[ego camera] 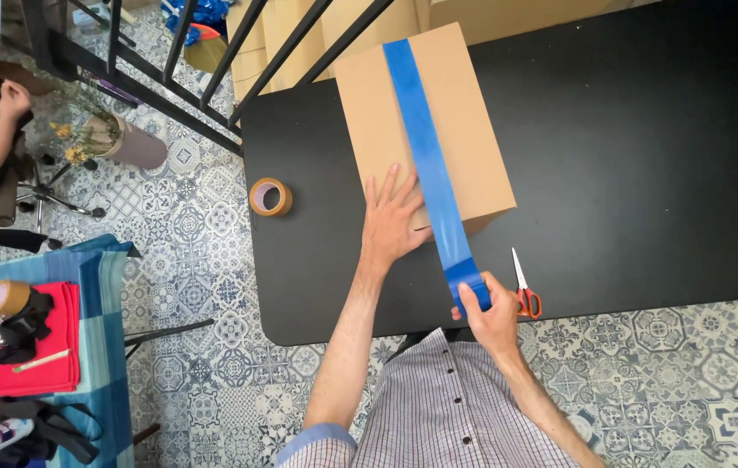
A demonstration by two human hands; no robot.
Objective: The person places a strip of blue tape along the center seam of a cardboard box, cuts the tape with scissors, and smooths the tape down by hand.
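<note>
The left hand lay flat on the top of the cardboard box, fingers spread apart and pressing near the box's near edge, just left of the blue tape; that flat palm looked placed to keep the light box from sliding while the strip was drawn tight. The right hand was closed on the roll end of the tape, fingers and thumb clamped around it just past the table's near edge, so the strip ran taut and straight from the box's far edge, along the middle seam, over the near edge and down to the grip. The tape was a wide, glossy band, smooth against the matte brown card of the box, whose flat faces and crisp corners sat on the far-left part of the black table, a dull, even surface with rounded corners. Red-handled scissors lay close to the near edge, just right of the right hand, blades pointing away, within easy reach. A roll of brown tape lay flat near the table's left edge, well apart from the box. Below the table ran patterned blue-and-white floor tiles.
</note>
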